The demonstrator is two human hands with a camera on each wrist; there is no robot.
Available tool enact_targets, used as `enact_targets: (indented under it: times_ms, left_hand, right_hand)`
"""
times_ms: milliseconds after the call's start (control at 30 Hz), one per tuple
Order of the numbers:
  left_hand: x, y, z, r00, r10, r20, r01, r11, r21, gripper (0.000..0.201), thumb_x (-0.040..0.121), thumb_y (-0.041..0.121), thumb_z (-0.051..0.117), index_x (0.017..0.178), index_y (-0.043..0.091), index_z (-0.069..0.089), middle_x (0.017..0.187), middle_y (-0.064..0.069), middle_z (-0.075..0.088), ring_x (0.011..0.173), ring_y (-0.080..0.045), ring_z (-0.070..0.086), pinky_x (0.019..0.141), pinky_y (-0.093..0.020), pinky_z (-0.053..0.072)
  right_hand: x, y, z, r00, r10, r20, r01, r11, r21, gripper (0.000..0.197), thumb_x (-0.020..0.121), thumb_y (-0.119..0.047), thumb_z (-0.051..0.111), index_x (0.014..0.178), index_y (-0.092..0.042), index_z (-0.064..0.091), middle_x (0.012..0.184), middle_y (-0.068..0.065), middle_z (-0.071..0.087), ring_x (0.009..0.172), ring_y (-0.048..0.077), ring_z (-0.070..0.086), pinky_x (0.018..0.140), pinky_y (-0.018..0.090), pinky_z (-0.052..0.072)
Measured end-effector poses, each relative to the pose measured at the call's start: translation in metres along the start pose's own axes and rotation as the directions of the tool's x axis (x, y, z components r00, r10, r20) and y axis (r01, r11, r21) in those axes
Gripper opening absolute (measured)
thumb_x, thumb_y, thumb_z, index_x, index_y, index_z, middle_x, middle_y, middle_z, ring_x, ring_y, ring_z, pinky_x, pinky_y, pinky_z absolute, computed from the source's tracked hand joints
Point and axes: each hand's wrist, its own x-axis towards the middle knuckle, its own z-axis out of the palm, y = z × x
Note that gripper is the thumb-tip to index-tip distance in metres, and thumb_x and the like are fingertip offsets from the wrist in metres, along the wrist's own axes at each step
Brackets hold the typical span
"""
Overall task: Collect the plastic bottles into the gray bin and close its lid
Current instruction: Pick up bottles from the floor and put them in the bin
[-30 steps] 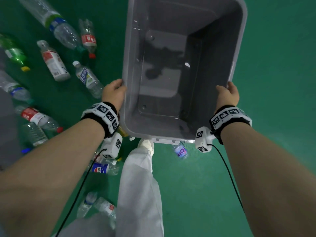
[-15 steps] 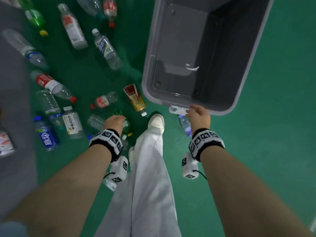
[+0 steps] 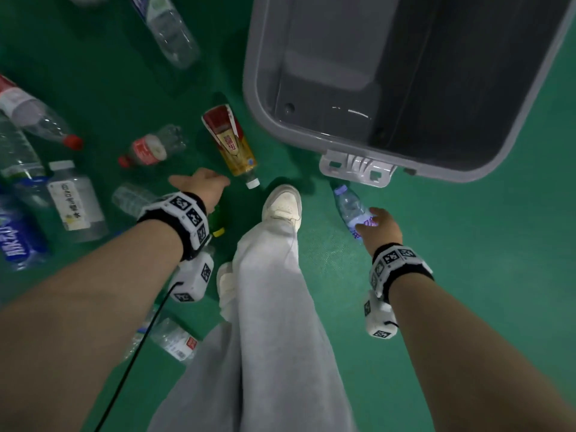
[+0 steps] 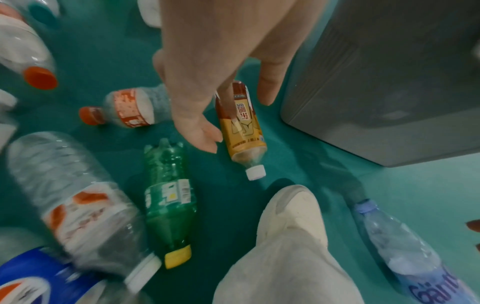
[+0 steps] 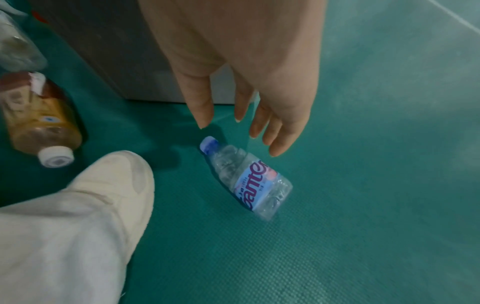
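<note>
The gray bin [image 3: 268, 120] stands open and empty on the green floor, its latch [image 3: 357, 168] facing me. My left hand [image 3: 202, 182] hangs open above an amber tea bottle [image 3: 232, 145] with a white cap; in the left wrist view its fingers [image 4: 202, 133] spread just over that bottle [image 4: 244, 131], apart from it. My right hand [image 3: 378, 227] is open over a small clear bottle [image 3: 350, 207] with a purple cap and label. In the right wrist view the fingers [image 5: 275, 133] hover above that bottle [image 5: 249, 179] without touching.
Several more bottles lie scattered left of the bin: a red-capped one [image 3: 149, 149], a green one [image 4: 168, 197], a white-labelled one [image 3: 76, 201], a blue-labelled one [image 3: 18, 241]. My white shoe [image 3: 282, 202] and trouser leg stand between the two hands.
Both hands have let go of the bin's rim and dropped toward the floor. The left has gone to the amber bottle, the right to the purple-capped bottle.
</note>
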Motion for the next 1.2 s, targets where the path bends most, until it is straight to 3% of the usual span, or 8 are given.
enact_targets:
  times_ms: [167,333,467,600,733,800,1067,1200]
  left_hand:
    - [0.068,0.033,0.024,0.997,-0.074,-0.019,0.076,0.983,0.166,0.12,0.031,0.079,0.06,0.131,0.015,0.048,0.142,-0.02,0.036,0.12,-0.039,0.05,0.101,-0.046,0.045]
    - [0.109,0.055,0.042,0.997,-0.037,-0.063,0.045,0.99,0.132,0.141,0.014,0.081,0.054,0.14,0.02,0.035,0.149,-0.013,0.014,0.128,-0.046,0.035,0.1,-0.051,0.044]
    - [0.102,0.057,0.043,0.998,-0.012,-0.062,0.019,0.994,0.108,0.111,0.049,0.07,0.063,0.137,0.007,0.037,0.139,-0.023,0.036,0.119,-0.041,0.049,0.099,-0.049,0.046]
    - [0.105,0.044,0.036,0.999,0.029,-0.027,-0.031,0.998,-0.049,0.118,0.026,0.066,0.067,0.127,0.007,0.049,0.124,-0.016,0.057,0.106,-0.035,0.06,0.09,-0.046,0.053]
    - [0.073,0.021,0.015,0.997,0.071,-0.02,-0.071,0.997,-0.018,0.095,0.059,0.06,0.071,0.129,0.001,0.045,0.127,-0.021,0.054,0.113,-0.038,0.057,0.095,-0.047,0.05]
    - [0.059,0.001,0.001,0.999,0.049,-0.015,-0.051,0.991,-0.127,0.104,0.041,0.068,0.073,0.124,0.008,0.051,0.119,-0.014,0.061,0.104,-0.034,0.062,0.091,-0.047,0.053]
    - [-0.1,-0.011,-0.074,0.985,0.17,-0.005,-0.16,0.917,-0.364,0.082,0.059,0.05,0.076,0.123,0.009,0.046,0.122,-0.005,0.06,0.111,-0.023,0.059,0.102,-0.042,0.046]
    - [-0.164,0.0,-0.09,0.963,0.265,0.048,-0.216,0.867,-0.448,0.042,0.069,0.041,0.077,0.095,0.024,0.049,0.119,-0.009,0.061,0.109,-0.026,0.061,0.101,-0.044,0.047]
  right_hand:
    - [0.051,0.0,0.023,1.0,-0.004,0.03,0.01,0.983,-0.185,0.078,0.082,-0.019,0.07,0.147,-0.023,0.028,0.144,0.011,0.038,0.133,0.032,0.036,0.109,0.044,0.034]
    - [0.083,0.004,0.048,0.999,-0.043,-0.004,0.037,0.904,-0.425,0.072,0.081,-0.013,0.07,0.142,-0.022,0.032,0.134,0.012,0.046,0.125,0.032,0.044,0.103,0.046,0.042]
    - [0.088,0.01,0.059,0.999,-0.037,-0.012,0.029,0.901,-0.433,0.077,0.077,-0.016,0.075,0.141,-0.022,0.033,0.129,0.01,0.049,0.12,0.03,0.049,0.102,0.044,0.044]
    - [0.072,0.011,0.055,0.999,-0.03,0.023,0.036,0.908,-0.417,0.077,0.074,-0.022,0.078,0.138,-0.02,0.036,0.128,0.009,0.047,0.118,0.03,0.051,0.102,0.044,0.044]
    - [0.034,0.007,0.037,0.996,-0.045,0.082,0.075,0.907,-0.415,0.079,0.073,-0.023,0.079,0.138,-0.022,0.035,0.13,0.009,0.045,0.119,0.031,0.05,0.102,0.047,0.044]
    - [0.008,0.004,0.025,0.992,-0.081,0.099,0.116,0.899,-0.422,0.08,0.072,-0.025,0.08,0.139,-0.023,0.035,0.13,0.009,0.046,0.118,0.031,0.052,0.101,0.049,0.045]
    - [-0.112,-0.023,-0.044,0.966,-0.241,0.09,0.256,0.936,-0.241,0.068,0.065,-0.021,0.084,0.12,-0.018,0.044,0.115,0.004,0.058,0.095,0.028,0.064,0.085,0.045,0.055]
    - [-0.154,-0.048,-0.096,0.937,-0.348,0.014,0.346,0.924,-0.161,0.067,0.069,-0.021,0.082,0.124,-0.014,0.045,0.12,0.006,0.058,0.108,0.027,0.058,0.095,0.038,0.048]
